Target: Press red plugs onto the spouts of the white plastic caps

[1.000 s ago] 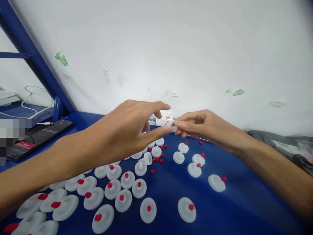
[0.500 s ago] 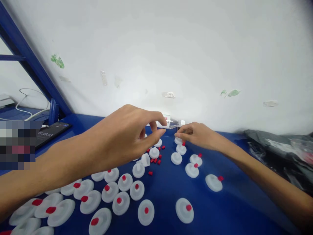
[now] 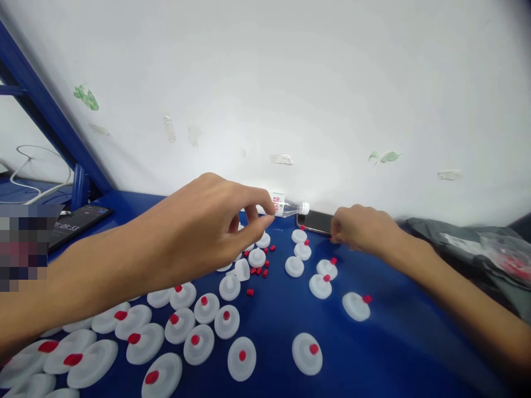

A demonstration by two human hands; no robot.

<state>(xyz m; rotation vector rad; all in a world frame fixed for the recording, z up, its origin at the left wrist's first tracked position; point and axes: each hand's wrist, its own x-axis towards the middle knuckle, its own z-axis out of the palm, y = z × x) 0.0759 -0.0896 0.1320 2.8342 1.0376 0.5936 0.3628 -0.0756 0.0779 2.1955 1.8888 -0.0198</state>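
My left hand [image 3: 226,215] hovers over the blue table, fingers curved, with thumb and index tips slightly apart and nothing visible between them. Below and beyond it are several white plastic discs with stems [image 3: 229,287] and small loose red caps [image 3: 250,292]. My right hand [image 3: 359,228] is closed near the edge of a dark phone [image 3: 317,222]; a trace of red shows at its fingertips, too small to make out. A capped white disc [image 3: 299,236] lies left of that hand, and others [image 3: 327,269] lie below it.
A clear bottle [image 3: 290,208] lies against the white wall [image 3: 265,99]. Another phone [image 3: 78,224] is at the left, by a blue frame [image 3: 45,105]. Dark plastic bags [image 3: 456,243] lie at the right. Many red-capped discs [image 3: 145,342] cover the front left.
My right hand has moved right, away from the far disc, uncovering that disc's red cap and the dark phone. My left hand's fingertips have come closer together. The view has shifted slightly.
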